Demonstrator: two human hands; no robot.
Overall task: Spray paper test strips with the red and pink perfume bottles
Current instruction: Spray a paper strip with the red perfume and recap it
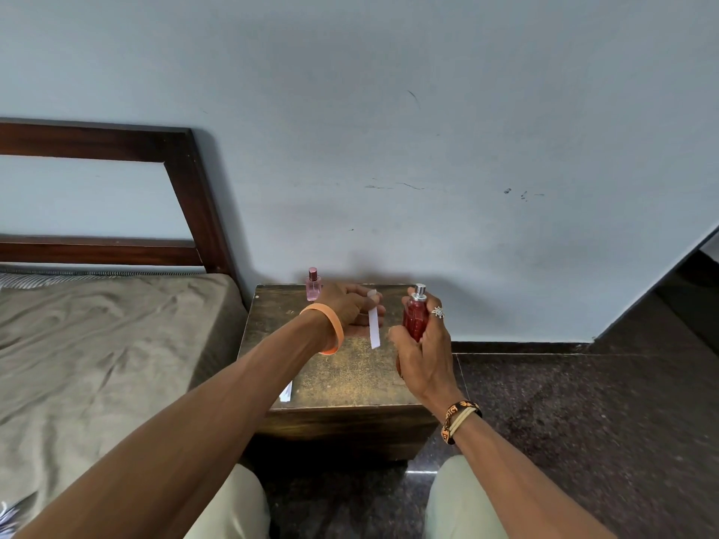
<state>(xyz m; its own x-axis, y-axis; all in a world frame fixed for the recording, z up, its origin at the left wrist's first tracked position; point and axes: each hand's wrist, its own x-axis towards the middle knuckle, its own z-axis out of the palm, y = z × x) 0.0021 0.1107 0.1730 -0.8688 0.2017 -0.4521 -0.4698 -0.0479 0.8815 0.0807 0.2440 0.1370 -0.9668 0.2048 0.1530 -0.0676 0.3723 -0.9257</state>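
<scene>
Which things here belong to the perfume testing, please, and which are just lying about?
Job: red bottle in right hand, paper strip in left hand, pink bottle and second strip on the table.
Lying about: bed, headboard.

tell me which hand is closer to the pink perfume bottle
Left. The left hand, pinching a paper strip, is just right of the pink bottle; the right hand, gripping the red bottle, is farther right.

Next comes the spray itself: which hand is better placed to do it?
Right. The right hand grips the red bottle upright, a finger beside its silver sprayer, next to the paper strip. The left hand is busy pinching that strip, and the pink bottle stands untouched behind it.
</scene>
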